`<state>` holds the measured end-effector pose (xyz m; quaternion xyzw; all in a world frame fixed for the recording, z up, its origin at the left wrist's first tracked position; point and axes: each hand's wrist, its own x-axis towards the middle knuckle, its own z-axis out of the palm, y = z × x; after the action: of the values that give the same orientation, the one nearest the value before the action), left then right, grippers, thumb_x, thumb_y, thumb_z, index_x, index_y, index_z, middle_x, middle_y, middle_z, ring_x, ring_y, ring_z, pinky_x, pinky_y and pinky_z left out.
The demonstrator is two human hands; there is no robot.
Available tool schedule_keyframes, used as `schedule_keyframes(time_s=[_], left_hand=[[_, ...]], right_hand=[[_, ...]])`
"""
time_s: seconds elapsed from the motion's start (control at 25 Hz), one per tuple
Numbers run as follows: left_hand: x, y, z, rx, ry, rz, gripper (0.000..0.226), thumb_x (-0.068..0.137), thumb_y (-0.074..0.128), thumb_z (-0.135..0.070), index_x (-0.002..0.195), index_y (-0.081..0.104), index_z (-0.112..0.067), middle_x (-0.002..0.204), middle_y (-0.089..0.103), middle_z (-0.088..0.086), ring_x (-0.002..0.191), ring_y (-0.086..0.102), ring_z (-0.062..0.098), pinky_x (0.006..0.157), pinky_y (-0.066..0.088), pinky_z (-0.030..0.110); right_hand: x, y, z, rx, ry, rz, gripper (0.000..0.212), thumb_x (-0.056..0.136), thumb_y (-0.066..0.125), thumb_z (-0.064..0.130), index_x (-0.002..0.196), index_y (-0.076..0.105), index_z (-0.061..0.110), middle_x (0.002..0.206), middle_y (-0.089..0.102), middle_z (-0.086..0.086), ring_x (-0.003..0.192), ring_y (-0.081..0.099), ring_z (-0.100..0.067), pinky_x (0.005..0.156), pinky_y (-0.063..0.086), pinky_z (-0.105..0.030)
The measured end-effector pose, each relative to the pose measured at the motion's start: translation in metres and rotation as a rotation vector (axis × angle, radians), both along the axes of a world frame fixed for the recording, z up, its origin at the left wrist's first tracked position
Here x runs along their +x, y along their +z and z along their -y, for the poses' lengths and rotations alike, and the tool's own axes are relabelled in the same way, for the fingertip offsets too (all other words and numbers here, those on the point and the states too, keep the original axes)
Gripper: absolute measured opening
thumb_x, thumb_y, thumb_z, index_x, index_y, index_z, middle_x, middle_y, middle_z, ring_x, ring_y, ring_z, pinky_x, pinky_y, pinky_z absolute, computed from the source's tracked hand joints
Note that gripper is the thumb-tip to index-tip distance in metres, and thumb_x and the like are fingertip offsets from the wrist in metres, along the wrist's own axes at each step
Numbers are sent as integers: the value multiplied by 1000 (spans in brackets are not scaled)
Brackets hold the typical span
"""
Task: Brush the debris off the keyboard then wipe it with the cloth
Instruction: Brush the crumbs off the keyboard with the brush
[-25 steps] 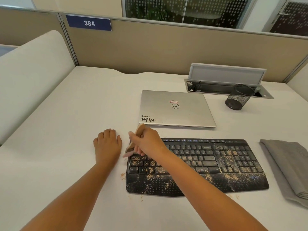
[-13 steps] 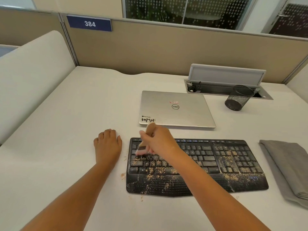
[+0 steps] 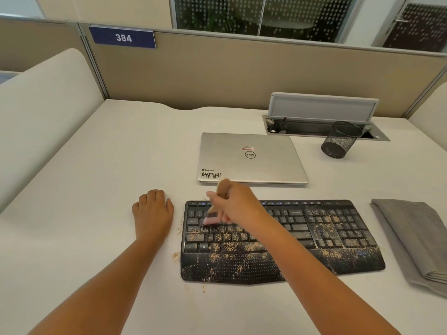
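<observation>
Our right hand (image 3: 238,206) grips the brush (image 3: 216,207), fingers curled round its handle, bristles on the upper left keys of the keyboard (image 3: 278,240). Our left hand (image 3: 153,212) rests flat on the desk (image 3: 96,189) just left of it. Debris (image 3: 229,245) covers keys and palm rest. The folded cloth (image 3: 413,235) lies right of the keyboard.

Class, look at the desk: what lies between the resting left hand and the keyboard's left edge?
In the head view, only bare desk with scattered debris crumbs separates the left hand from the keyboard.
</observation>
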<state>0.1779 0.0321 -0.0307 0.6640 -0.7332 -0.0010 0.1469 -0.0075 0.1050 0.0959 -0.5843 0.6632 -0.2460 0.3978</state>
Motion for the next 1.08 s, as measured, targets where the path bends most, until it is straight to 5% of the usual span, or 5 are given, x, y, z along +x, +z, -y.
schedule_keyframes(time_s=[0.32, 0.52, 0.76, 0.96, 1.08], left_hand=[[0, -1, 0, 13, -9, 8, 46, 87, 29, -31, 101, 60, 0, 97, 62, 19, 88, 56, 40, 74, 44, 48], [0, -2, 1, -5, 20, -22, 24, 91, 52, -17, 106, 59, 0, 103, 61, 20, 95, 54, 40, 80, 41, 49], [1, -4, 3, -31, 14, -27, 22, 89, 54, -16, 104, 59, 1, 100, 61, 20, 92, 55, 41, 78, 42, 50], [1, -2, 2, -14, 0, -15, 38, 86, 37, -26, 103, 59, -1, 98, 61, 19, 90, 56, 40, 76, 43, 50], [0, -2, 2, -25, 2, -27, 46, 85, 29, -30, 102, 60, 0, 97, 61, 19, 90, 56, 41, 76, 43, 50]], right_hand=[[-31, -5, -8, 15, -75, -280, 29, 97, 46, 35, 81, 55, 13, 60, 56, 6, 37, 53, 6, 51, 46, -15], [-16, -3, -4, 38, -4, -46, 22, 96, 48, 37, 94, 54, 16, 61, 56, 6, 48, 61, 0, 51, 48, -14], [-62, -8, -9, 118, -152, -423, 37, 96, 46, 40, 99, 60, 6, 70, 60, -1, 52, 53, -9, 59, 49, -21], [-67, 1, -15, 81, -150, -154, 30, 97, 48, 34, 78, 55, 12, 59, 62, 2, 40, 56, 1, 47, 48, -12], [-79, -5, -20, 81, -195, -238, 28, 96, 49, 36, 82, 59, 13, 60, 64, 4, 41, 55, -1, 50, 50, -14]])
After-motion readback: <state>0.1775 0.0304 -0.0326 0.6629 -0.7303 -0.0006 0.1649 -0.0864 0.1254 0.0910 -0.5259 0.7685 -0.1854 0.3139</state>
